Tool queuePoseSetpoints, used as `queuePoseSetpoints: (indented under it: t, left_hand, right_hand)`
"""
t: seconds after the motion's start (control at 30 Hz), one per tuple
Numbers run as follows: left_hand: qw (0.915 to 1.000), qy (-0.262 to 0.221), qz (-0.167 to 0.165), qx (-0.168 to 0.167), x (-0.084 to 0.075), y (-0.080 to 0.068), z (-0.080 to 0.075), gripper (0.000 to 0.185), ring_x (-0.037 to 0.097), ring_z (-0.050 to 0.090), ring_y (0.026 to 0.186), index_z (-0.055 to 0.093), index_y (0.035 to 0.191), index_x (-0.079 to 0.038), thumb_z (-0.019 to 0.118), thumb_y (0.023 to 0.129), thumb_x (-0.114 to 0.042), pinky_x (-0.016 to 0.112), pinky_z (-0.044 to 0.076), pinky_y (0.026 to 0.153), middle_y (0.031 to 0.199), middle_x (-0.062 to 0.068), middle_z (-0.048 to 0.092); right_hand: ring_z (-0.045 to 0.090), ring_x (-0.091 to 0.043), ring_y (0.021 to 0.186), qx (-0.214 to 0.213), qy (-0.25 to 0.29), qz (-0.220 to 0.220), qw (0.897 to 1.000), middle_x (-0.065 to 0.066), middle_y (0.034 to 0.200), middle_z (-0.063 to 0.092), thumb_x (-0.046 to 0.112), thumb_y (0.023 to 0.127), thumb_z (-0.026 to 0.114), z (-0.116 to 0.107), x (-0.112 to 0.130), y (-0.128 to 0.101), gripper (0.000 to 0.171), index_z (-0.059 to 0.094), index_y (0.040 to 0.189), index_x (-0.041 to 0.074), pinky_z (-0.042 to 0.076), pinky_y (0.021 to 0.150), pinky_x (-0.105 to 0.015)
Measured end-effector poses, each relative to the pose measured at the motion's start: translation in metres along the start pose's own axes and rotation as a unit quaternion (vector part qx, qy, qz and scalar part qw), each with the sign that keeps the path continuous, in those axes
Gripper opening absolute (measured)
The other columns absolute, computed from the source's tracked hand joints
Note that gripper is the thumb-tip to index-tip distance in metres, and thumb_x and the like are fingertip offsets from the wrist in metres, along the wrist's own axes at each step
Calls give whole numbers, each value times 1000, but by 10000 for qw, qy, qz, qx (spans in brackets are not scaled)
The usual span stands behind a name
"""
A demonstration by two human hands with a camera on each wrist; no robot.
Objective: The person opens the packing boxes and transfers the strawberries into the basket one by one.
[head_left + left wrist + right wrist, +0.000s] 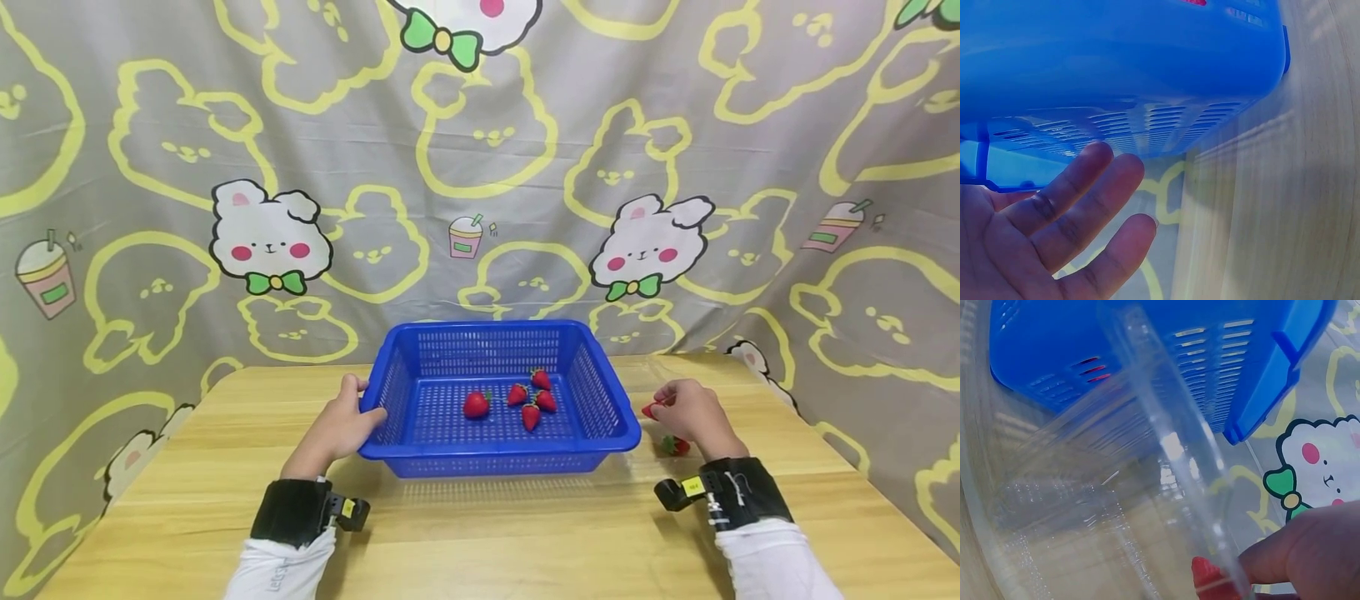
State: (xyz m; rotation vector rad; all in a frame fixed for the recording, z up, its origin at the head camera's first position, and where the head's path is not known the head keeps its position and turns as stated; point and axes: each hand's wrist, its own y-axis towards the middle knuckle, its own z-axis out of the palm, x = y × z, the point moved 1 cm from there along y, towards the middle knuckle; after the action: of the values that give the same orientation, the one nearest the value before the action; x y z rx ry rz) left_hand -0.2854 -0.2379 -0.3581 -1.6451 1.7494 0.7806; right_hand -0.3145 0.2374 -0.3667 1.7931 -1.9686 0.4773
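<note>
A blue plastic basket (495, 447) stands on the table, with several red strawberries (476, 406) on its mesh floor. My left hand (347, 423) holds the basket's left rim, thumb over the edge; the left wrist view shows other fingers (1094, 203) loosely extended beside the slotted outer wall. To the right of the basket, my right hand (693, 410) pinches a strawberry (651, 410) between thumb and fingers. In the right wrist view this strawberry (1211, 579) shows behind the rim of a clear plastic box (1175, 447). Another strawberry (678, 446) lies just below the right hand.
The clear box stands close against the basket's right side and is barely visible from the head. A grey curtain (510, 275) with cartoon rabbits hangs behind the wooden table (495, 533) and along both sides. Black wrist straps (296, 510) carry small cameras.
</note>
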Motion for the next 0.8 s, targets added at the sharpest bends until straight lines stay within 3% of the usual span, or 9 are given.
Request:
queuePoseSetpoints:
  t: [0.53,0.8]
  left_hand:
    - [10000,-17,17,17,0,0,1,46,43,62,100,29,129,2,51,94,-17,57,51,84,121,37,53]
    - [10000,49,28,51,0,1,0,47,46,60,104,27,130,3,51,95,-19,59,50,84,125,38,49]
  right_hand:
    - [59,-31,77,2,15,-27,10000,-21,92,65,10,86,67,-5,3,-2,28,62,105,-9,53,67,-43]
    - [59,-35,83,-84,-46,-270,9996,-21,93,65,12,87,67,-9,6,-4,26,63,104,-8,49,71,-49]
